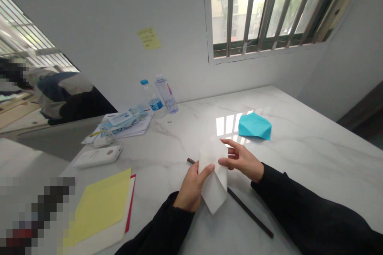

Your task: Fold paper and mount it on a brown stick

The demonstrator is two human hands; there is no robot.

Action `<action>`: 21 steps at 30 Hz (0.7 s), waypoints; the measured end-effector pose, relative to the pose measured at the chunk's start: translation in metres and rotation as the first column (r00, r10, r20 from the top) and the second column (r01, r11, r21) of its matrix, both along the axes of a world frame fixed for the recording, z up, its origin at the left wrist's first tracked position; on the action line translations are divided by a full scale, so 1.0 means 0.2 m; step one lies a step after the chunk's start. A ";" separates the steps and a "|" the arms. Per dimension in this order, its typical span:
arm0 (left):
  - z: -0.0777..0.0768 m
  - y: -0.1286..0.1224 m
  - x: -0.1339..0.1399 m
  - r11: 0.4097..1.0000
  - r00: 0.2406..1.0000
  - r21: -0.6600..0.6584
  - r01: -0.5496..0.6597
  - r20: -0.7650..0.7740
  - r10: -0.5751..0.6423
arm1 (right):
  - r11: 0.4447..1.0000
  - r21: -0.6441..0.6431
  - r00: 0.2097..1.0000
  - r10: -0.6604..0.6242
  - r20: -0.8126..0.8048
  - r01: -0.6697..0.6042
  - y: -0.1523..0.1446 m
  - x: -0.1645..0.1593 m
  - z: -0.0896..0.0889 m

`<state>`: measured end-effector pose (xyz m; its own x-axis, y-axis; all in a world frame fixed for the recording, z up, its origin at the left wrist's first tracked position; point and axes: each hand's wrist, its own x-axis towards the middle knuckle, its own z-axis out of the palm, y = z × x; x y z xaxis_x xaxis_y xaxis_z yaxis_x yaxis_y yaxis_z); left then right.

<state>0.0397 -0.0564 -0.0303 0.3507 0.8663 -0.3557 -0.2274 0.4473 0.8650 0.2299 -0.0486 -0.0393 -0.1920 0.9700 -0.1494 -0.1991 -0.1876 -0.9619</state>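
A folded sheet of white paper (213, 191) is held above the table, its lower end coming to a point. My left hand (194, 185) grips its left side, thumb pressed on the front and fingers behind. On the right edge, my right hand (241, 159) has its thumb on the front of the paper and its other fingers partly behind it, closed around that edge. Beneath the paper a thin dark stick (250, 212) lies slantwise, its middle hidden. Beyond my right hand rests a folded turquoise paper (255, 126).
Yellow paper (103, 201) lies over white and red sheets at the left. Behind are a white device (98, 157), a wipes packet (122, 121) on papers and two plastic bottles (166, 95). A person (60, 91) is beyond the partition. A barred window (263, 12) is ahead.
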 end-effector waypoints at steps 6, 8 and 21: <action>0.00 0.01 -0.01 0.999 0.999 0.020 -0.034 0.012 0.034 | 0.996 -0.011 0.996 0.091 0.010 -0.091 -0.01 0.00 0.02; -0.01 0.01 0.00 0.999 1.000 0.039 -0.025 -0.009 0.025 | 0.997 0.013 0.997 0.070 0.036 -0.070 -0.01 0.00 0.01; -0.03 -0.03 0.00 0.992 0.997 0.110 -0.055 -0.041 0.060 | 0.994 0.024 0.993 0.106 0.043 -0.107 -0.01 0.00 0.00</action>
